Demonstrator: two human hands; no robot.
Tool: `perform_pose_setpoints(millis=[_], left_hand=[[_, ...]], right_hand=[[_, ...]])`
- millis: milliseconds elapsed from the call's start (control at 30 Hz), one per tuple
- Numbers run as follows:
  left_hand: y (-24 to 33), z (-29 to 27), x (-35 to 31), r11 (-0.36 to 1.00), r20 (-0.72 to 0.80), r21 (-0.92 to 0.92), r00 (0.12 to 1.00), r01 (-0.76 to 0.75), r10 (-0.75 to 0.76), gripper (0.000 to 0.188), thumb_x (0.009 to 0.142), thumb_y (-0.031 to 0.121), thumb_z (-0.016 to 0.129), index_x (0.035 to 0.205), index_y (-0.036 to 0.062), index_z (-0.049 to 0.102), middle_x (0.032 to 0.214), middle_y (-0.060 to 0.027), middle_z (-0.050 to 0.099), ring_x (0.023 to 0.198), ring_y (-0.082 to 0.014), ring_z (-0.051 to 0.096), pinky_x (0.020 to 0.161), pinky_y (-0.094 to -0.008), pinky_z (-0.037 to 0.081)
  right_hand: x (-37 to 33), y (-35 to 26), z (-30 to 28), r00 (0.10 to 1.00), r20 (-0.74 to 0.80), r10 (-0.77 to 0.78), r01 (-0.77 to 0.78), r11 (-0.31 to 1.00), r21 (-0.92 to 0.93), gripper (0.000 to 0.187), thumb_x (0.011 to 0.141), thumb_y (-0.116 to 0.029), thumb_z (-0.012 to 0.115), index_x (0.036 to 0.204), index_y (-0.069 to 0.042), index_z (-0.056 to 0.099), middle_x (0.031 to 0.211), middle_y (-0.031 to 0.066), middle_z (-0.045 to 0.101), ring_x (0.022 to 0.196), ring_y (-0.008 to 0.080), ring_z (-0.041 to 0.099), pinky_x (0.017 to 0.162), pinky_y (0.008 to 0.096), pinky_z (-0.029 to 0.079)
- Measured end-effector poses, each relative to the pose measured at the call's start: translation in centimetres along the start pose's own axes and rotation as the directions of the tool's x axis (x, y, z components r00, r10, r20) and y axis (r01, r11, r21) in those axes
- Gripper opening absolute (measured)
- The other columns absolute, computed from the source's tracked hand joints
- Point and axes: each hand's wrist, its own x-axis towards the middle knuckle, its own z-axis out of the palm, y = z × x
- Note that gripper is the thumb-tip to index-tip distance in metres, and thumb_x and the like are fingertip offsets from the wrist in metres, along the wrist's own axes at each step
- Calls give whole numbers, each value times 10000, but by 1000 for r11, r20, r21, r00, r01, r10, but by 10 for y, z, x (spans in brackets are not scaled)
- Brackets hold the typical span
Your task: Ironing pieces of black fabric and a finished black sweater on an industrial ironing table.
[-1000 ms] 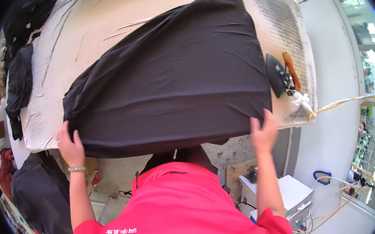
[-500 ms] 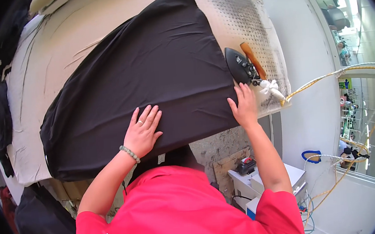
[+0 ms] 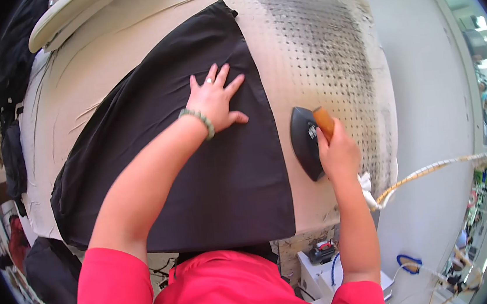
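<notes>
A black piece of cloth [image 3: 210, 173], perhaps a garment, lies spread over the cream-coloured padded ironing table [image 3: 111, 59]. Flat on its upper part rests my left hand [image 3: 218, 98], fingers spread, a ring and a green bead bracelet on it. To the right of the cloth, my right hand [image 3: 340, 148] is wrapped round the brown handle of a black iron [image 3: 305, 146]. The iron stands on the bare table cover, a little apart from the cloth's right edge, its point toward the far side. Small creases show around my left hand.
A white and yellow wrapped hose [image 3: 427, 174] runs from the iron off to the right. A padded pressing arm [image 3: 75, 16] crosses the far left corner. Dark clothes [image 3: 50, 276] hang at the left, and a white cabinet [image 3: 314, 274] stands below the table's right end.
My right hand has left the cloth's edge and taken hold of the iron's handle. My left hand has moved farther up the cloth. The view has shifted.
</notes>
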Motion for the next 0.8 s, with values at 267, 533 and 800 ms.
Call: perform_pose_setpoints(millis=[267,533,800], left_hand=[[-13,-33,138,972,52,90,973,218,-223,1130,715,658,828,1643,301,292,1725,-101,216,1584,-339,215,1188,-642,333],[-24,7,129,981,-508,162,861,108,-11,806,907,464,714,1569,125,405,1596,-131,453,1500,-332,390,1152,-551,390],[127,33,-142,872,-258,-293,910,-393,324,335,876,152,578,1187,49,647,1171,-77,642,833,-159,617,741,-336,488]], right_hand=[[33,56,-22,950,297,101,-143,982,121,630,944,-433,711,1421,-46,570,1009,227,752,966,415,723,860,490,546],[55,53,-25,940,340,41,-95,985,141,613,914,-412,752,1338,12,623,1003,256,744,932,422,725,822,472,562],[60,-26,-32,775,473,-419,399,905,146,563,888,-317,749,1326,-1,591,933,267,730,875,463,710,783,528,572]])
